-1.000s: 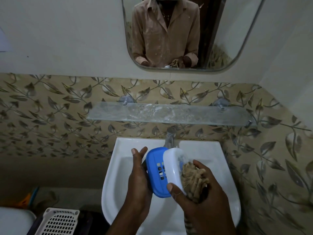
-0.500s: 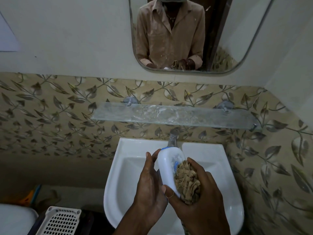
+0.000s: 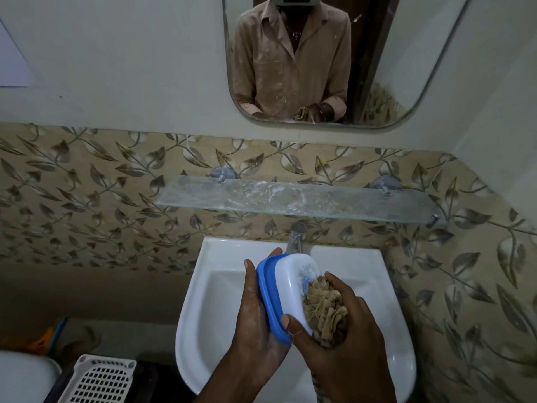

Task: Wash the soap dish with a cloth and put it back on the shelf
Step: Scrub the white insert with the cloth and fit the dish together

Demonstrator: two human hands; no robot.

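The soap dish (image 3: pixel 287 286) has a white tray and a blue part; it is held on edge above the white washbasin (image 3: pixel 209 289). My left hand (image 3: pixel 255 309) holds it from the left, fingers up along the blue side. My right hand (image 3: pixel 343 327) grips a bunched brown cloth (image 3: pixel 322 306) and presses it against the white tray, thumb on the tray's lower edge. A bare glass shelf (image 3: pixel 290 199) is fixed to the wall above the basin.
A metal tap (image 3: pixel 296 238) stands at the basin's back, just behind the dish. A mirror (image 3: pixel 319 59) hangs above the shelf. At lower left sit a white perforated basket (image 3: pixel 101 379) and a white rounded object (image 3: pixel 23 376).
The blue and white parts, held apart a second ago, have come together. The dish has tilted, and the cloth has shifted across the white tray.
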